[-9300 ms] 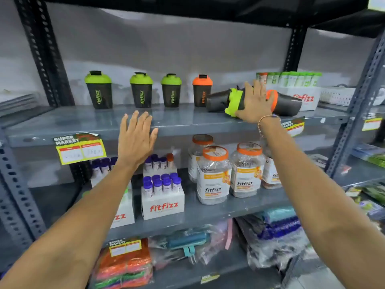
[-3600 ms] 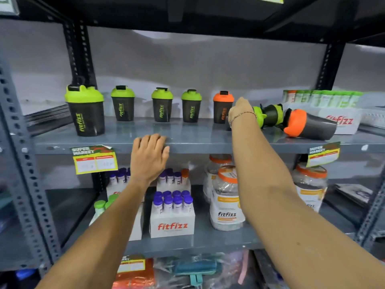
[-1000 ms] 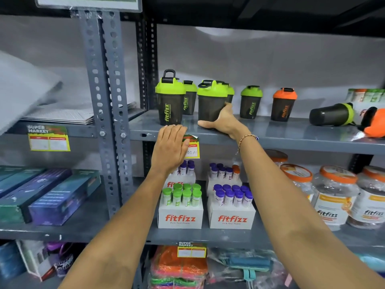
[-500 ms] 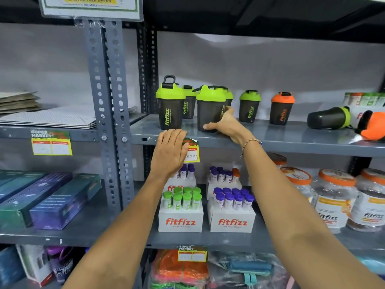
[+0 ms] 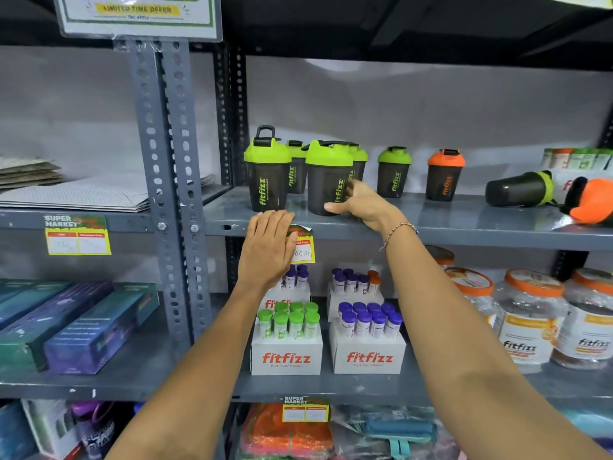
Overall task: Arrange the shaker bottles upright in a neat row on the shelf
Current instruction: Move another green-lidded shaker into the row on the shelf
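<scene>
On the grey shelf [image 5: 431, 227] two green-lidded shaker bottles stand upright at the front: one at the left [image 5: 267, 171] and one [image 5: 326, 177] held at its base by my right hand [image 5: 360, 202]. Behind them stand two more green-lidded bottles [image 5: 297, 167], partly hidden. Further right stand a green-lidded bottle [image 5: 393, 172] and an orange-lidded bottle [image 5: 444, 175]. At the far right a green-lidded bottle [image 5: 519, 189] and an orange-lidded bottle [image 5: 588, 200] lie on their sides. My left hand [image 5: 268, 250] rests flat against the shelf's front edge, over a price tag [image 5: 302, 244].
A perforated steel upright [image 5: 166, 194] stands left of the bottles. Stacked papers [image 5: 83, 190] lie on the neighbouring shelf. Below are fitfizz tube boxes [image 5: 287, 355] and large clear jars [image 5: 530, 320]. A box of tubes [image 5: 577, 161] sits at the top shelf's far right.
My right hand has slid around the front bottle's base toward its right side. The bottle stays upright beside the left one. My left hand stays on the shelf edge.
</scene>
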`<action>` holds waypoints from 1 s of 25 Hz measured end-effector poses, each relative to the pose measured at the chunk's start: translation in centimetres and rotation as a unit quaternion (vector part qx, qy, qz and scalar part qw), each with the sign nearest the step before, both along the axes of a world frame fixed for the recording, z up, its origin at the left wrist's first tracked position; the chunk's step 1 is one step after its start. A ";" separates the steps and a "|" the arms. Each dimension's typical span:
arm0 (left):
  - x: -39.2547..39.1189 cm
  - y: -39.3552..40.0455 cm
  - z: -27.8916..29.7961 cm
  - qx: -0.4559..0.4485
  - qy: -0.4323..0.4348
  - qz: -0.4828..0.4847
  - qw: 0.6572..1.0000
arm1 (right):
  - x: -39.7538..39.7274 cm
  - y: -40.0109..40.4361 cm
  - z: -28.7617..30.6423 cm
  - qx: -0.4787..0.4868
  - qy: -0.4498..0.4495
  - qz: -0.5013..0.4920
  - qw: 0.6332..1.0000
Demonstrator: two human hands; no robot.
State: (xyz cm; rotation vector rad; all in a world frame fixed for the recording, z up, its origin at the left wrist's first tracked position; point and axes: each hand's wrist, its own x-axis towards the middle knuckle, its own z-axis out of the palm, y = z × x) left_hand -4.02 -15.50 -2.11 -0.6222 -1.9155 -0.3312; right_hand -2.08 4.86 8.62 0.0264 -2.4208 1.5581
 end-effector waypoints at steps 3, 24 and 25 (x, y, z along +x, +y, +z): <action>0.0 0.1 -0.1 0.007 0.005 -0.005 1.000 | 0.4 -0.8 -0.3 0.038 0.025 -0.047 0.998; 2.6 1.5 0.7 0.059 -0.067 0.007 0.996 | 3.2 -0.5 -0.8 0.061 0.064 -0.079 0.993; 2.9 1.9 0.5 0.065 -0.062 0.012 0.996 | 3.6 -0.1 -0.9 0.061 0.067 -0.081 0.993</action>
